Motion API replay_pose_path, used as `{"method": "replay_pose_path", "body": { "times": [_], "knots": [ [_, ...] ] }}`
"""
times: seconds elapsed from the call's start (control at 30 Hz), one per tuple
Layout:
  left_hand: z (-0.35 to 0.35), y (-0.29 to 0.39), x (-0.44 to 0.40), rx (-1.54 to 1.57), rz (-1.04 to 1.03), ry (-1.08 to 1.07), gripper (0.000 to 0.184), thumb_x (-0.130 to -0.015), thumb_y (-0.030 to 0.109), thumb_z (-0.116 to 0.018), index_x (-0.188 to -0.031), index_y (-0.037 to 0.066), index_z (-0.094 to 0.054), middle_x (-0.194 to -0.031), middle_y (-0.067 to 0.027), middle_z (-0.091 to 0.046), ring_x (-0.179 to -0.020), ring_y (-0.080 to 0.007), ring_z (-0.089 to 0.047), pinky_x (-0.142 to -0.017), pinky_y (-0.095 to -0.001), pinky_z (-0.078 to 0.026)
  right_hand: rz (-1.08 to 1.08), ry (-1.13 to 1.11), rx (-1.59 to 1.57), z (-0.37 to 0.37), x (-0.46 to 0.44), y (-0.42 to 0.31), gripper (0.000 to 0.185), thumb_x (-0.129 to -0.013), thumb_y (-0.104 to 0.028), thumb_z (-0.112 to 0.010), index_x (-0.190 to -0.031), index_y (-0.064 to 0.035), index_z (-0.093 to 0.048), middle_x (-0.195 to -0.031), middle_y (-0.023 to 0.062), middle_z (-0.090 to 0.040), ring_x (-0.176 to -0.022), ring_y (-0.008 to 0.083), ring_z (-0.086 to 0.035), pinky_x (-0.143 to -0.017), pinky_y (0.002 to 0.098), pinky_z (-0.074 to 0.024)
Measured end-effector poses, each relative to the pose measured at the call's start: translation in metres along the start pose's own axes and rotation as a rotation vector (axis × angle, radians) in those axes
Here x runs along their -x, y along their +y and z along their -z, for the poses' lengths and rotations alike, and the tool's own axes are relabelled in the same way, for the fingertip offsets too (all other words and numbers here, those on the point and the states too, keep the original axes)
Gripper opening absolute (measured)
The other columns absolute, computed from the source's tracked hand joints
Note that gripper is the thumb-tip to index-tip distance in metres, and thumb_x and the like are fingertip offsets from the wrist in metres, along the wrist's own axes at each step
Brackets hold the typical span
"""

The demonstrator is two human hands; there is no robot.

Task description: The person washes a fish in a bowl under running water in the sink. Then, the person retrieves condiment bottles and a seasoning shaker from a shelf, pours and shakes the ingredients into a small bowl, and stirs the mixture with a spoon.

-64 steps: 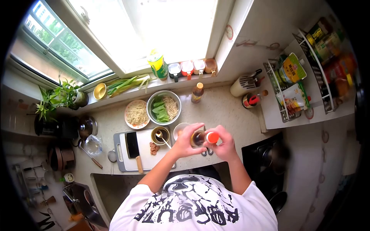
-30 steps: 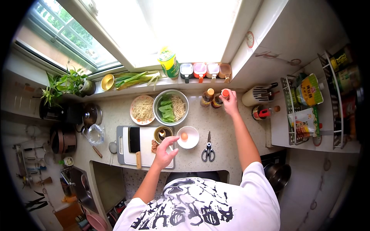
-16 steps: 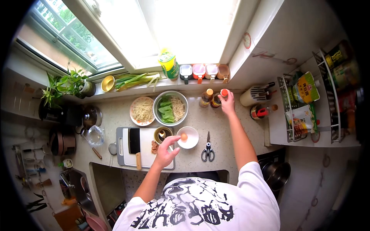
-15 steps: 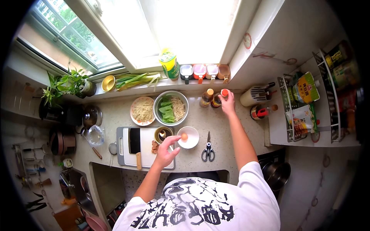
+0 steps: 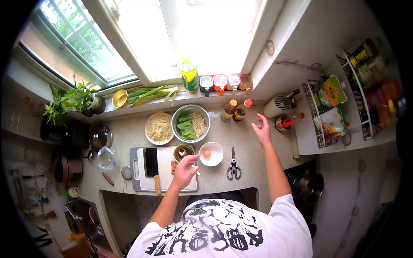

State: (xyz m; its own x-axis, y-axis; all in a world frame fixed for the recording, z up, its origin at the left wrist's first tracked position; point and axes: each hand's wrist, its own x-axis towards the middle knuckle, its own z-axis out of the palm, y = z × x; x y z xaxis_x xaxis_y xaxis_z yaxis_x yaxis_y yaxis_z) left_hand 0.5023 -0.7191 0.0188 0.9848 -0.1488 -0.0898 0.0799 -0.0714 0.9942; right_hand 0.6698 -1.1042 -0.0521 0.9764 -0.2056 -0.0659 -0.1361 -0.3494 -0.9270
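Observation:
My left hand [image 5: 184, 174] hovers over the right side of the cutting board [image 5: 167, 182], fingers apart and holding nothing I can see. Its fingertips come close to a white bowl [image 5: 216, 160] with an egg [image 5: 207, 153] in it. Partly behind that hand stand a small metal bowl [image 5: 176, 151] with a spoon and some brown pieces of food [image 5: 173, 167]. My right hand [image 5: 262, 132] is in the air over the counter, fingers spread, nothing in it. Left of it stand a red-capped bottle [image 5: 241, 112] and a yellow-capped bottle [image 5: 228, 112], both upright.
A cleaver [image 5: 151, 165] lies on the board, scissors [image 5: 233, 168] right of the bowl. Behind are a plate of noodles [image 5: 159, 129] and a metal basin [image 5: 208, 129] with greens and noodles. A knife holder [image 5: 273, 107] and dark bottle [image 5: 282, 124] stand right; seasoning boxes [image 5: 220, 81] line the sill.
My right hand has come off the red-capped bottle and moved right and toward me, its fingers opening. My left hand stays nearly in place. The view has shifted slightly.

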Motion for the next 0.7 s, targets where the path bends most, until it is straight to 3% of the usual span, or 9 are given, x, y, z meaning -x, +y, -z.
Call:
{"method": "replay_pose_path", "body": {
  "times": [0.17, 0.27, 0.37, 0.47, 0.5, 0.7],
  "knots": [
    [-0.004, -0.008, -0.012, 0.098, 0.015, -0.120, 0.042, -0.094, 0.014, -0.065, -0.134, 0.003, -0.062, -0.130, -0.0090, -0.065, -0.120, -0.0206, -0.062, -0.104, -0.0361, -0.048, 0.074, 0.139, -0.048, 0.050, 0.054, -0.036, 0.058, -0.088, -0.004, -0.074, -0.142, -0.0127, -0.055, -0.127, 0.0089, -0.057, -0.096, 0.0143, -0.062, -0.082, 0.0293, -0.0546],
    [-0.014, -0.012, -0.027, 0.132, -0.001, -0.205, 0.040, -0.095, 0.015, -0.065, -0.133, 0.001, -0.062, -0.126, -0.0110, -0.068, -0.117, -0.0207, -0.065, -0.103, -0.0358, -0.049, 0.252, 0.260, 0.206, 0.090, 0.088, -0.084, 0.056, -0.092, -0.002, -0.070, -0.144, -0.0116, -0.053, -0.127, 0.0064, -0.057, -0.096, 0.0098, -0.061, -0.080, 0.0254, -0.0521],
    [-0.028, -0.008, -0.041, 0.138, -0.019, -0.294, 0.039, -0.096, 0.015, -0.064, -0.132, 0.000, -0.062, -0.124, -0.0115, -0.070, -0.115, -0.0201, -0.067, -0.102, -0.0357, -0.050, 0.253, 0.390, 0.281, 0.132, 0.115, -0.125, 0.051, -0.091, -0.004, -0.070, -0.140, -0.0094, -0.057, -0.128, 0.0088, -0.058, -0.106, 0.0169, -0.062, -0.083, 0.0287, -0.0520],
    [-0.045, 0.003, -0.054, 0.142, -0.005, -0.367, 0.039, -0.096, 0.015, -0.064, -0.133, 0.000, -0.062, -0.123, -0.0120, -0.071, -0.115, -0.0196, -0.067, -0.102, -0.0352, -0.051, 0.368, 0.602, 0.533, 0.176, 0.131, -0.158, 0.048, -0.088, -0.007, -0.072, -0.135, -0.0059, -0.059, -0.127, 0.0140, -0.058, -0.117, 0.0298, -0.059, -0.092, 0.0396, -0.0520],
    [-0.051, 0.008, -0.056, 0.139, -0.008, -0.392, 0.039, -0.097, 0.014, -0.062, -0.133, 0.000, -0.062, -0.122, -0.0119, -0.072, -0.115, -0.0196, -0.067, -0.101, -0.0348, -0.051, 0.428, 0.656, 0.645, 0.194, 0.133, -0.160, 0.047, -0.087, -0.009, -0.072, -0.132, -0.0037, -0.060, -0.128, 0.0162, -0.058, -0.120, 0.0355, -0.056, -0.101, 0.0439, -0.0476],
    [-0.086, 0.029, -0.064, 0.164, -0.029, -0.489, 0.039, -0.097, 0.012, -0.062, -0.135, 0.001, -0.061, -0.122, -0.0109, -0.071, -0.116, -0.0197, -0.066, -0.100, -0.0343, -0.051, 0.406, 0.918, 0.792, 0.264, 0.114, -0.161, 0.056, -0.086, -0.012, -0.075, -0.137, -0.0029, -0.056, -0.134, 0.0176, -0.056, -0.127, 0.0387, -0.052, -0.108, 0.0482, -0.0416]
  ]
}}
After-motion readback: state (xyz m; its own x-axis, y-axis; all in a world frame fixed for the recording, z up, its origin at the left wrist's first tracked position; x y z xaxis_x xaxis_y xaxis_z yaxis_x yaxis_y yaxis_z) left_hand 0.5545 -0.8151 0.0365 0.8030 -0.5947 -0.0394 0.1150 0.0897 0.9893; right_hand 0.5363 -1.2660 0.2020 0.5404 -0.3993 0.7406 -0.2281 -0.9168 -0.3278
